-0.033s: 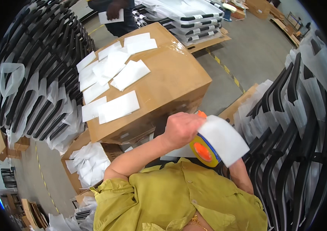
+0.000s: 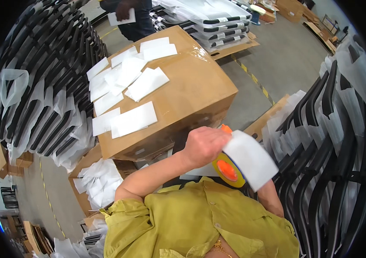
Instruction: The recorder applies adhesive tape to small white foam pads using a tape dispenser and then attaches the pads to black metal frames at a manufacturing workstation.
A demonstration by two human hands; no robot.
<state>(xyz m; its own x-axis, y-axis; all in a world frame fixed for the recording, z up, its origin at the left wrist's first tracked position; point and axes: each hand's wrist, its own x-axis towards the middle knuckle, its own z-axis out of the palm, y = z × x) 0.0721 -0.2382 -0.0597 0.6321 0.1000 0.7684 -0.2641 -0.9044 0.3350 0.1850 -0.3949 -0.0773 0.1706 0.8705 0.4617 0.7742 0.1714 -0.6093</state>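
Note:
My left hand (image 2: pixel 206 145) is closed at the upper left edge of a white foam sheet (image 2: pixel 251 159), its fingertips hidden. Right beside and partly behind that sheet is a tape dispenser with an orange hub (image 2: pixel 227 170) and a yellow roll side. An orange tip (image 2: pixel 225 128) pokes out above my left fingers. My right forearm (image 2: pixel 270 200) comes up from below, but the sheet covers the hand, so its grip does not show. Ahead, several white foam sheets (image 2: pixel 133 120) lie scattered on a big cardboard box (image 2: pixel 200 77).
An open carton (image 2: pixel 78 195) of white foam pieces sits at the lower left. Stacked black frames in clear wrapping (image 2: pixel 47 107) rise on the left, with more frames (image 2: pixel 338 167) at the right. Beyond the box a person (image 2: pixel 133 26) holds a white sheet beside wrapped stacked panels (image 2: pixel 221 30).
The foam sheet shifts very slightly beside my left hand. At the back, the other person's hand and sheet move a little to the left.

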